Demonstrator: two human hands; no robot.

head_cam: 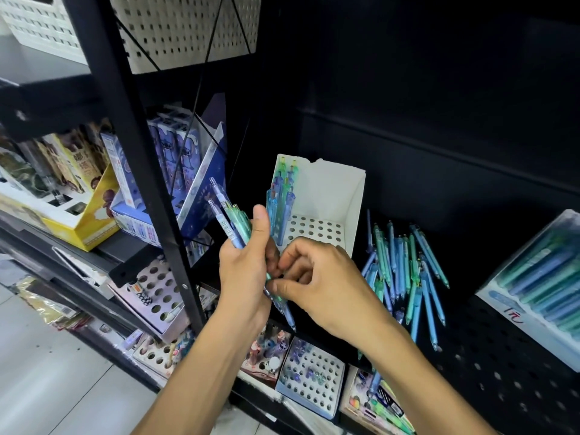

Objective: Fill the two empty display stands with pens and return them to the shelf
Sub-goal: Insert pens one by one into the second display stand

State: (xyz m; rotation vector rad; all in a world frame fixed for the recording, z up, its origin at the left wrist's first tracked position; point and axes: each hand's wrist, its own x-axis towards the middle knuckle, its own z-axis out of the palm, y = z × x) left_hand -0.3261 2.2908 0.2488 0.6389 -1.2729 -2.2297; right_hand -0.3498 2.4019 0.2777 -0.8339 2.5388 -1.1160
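Pens [233, 226] in blue and green sit bunched in the left hand [243, 265], fingers wrapped round them, while the right hand [323, 282] pinches one at its lower end. Just behind both hands stands the white display stand [326, 196], a few pens in its left holes. Right of the right hand, loose pens [405, 271] lie heaped on the black shelf [502, 356].

Stationery shop — black shelving [150, 171], pen display boxes [317, 202], handwritten price label [514, 312].
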